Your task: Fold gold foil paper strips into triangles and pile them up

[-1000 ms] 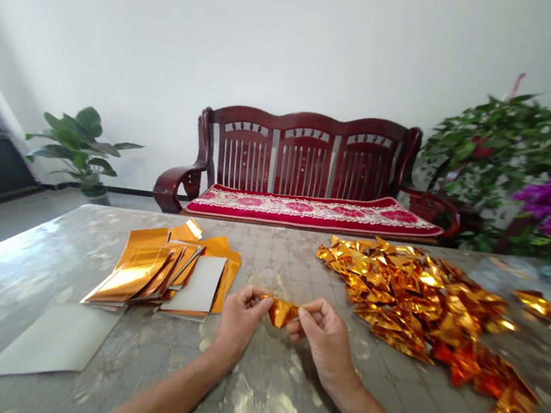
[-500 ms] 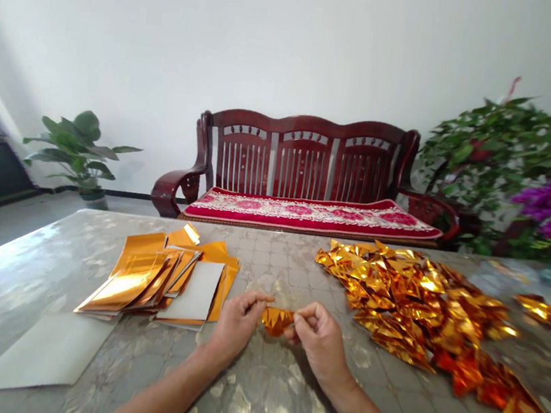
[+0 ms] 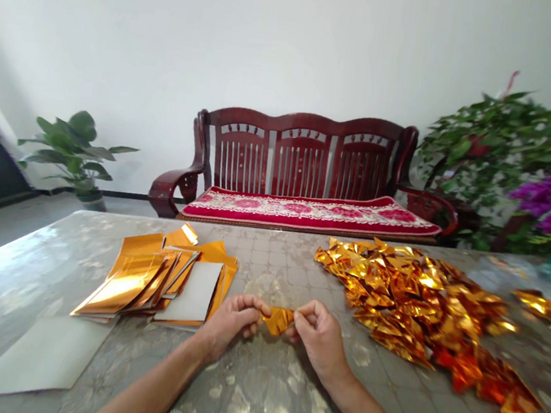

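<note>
A wooden bench [image 3: 305, 124] stood behind the table [image 3: 256, 398], on which a stack of foil sheets [image 3: 156, 279] lay left and a heap of folded foil pieces [image 3: 419, 304] right.

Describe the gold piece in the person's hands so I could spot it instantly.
Facing the red wooden bench, look down to the table. The folded gold foil piece sits pinched between the left hand and right hand, the only foil in hand.

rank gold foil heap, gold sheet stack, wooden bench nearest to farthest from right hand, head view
From the right hand:
1. gold foil heap, just to its right on the table
2. gold sheet stack, to its left on the table
3. wooden bench, beyond the table's far edge
</note>
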The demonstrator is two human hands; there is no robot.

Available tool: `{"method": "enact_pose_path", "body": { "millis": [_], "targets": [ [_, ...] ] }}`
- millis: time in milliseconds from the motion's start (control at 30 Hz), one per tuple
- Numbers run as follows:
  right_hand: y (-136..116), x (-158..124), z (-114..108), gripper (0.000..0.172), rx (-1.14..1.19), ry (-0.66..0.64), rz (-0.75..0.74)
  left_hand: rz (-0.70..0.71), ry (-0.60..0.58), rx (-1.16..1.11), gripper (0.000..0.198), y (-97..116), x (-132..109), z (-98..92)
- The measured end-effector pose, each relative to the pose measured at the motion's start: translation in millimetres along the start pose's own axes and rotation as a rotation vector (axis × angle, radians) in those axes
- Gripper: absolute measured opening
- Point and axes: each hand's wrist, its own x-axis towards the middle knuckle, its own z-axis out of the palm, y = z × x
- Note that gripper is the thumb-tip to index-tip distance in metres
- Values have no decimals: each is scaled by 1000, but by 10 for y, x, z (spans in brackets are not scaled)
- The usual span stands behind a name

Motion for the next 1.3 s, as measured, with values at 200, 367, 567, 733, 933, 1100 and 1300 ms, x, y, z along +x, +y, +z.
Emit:
{"method": "enact_pose_path", "body": {
  "millis": [200,367,567,733,933,1100,1300],
  "targets": [
    [-32,27,-22,29,20,-9,17,-27,-88,3,29,24,-17,-74],
    [-30,32,-38,29,11,-26,11,-47,-106,29,45,-1,4,-94],
    [-3,31,-47,28,-17,-37,-9,-3,-27,85,47,-36,40,-56],
    [9,36,-43,29,-30,-31,7,88,39,189,29,-110,69,-38],
    [-13,31,-41,23,-55,-42,-28,135,118,238,18,-164,103,-27],
    [-36,18,-41,21,-36,-59,-46,186,180,182,27,-119,104,45],
    [-32,21,-39,23,-30,-58,-40,51,166,204,30,-108,95,39]
  ]
}}
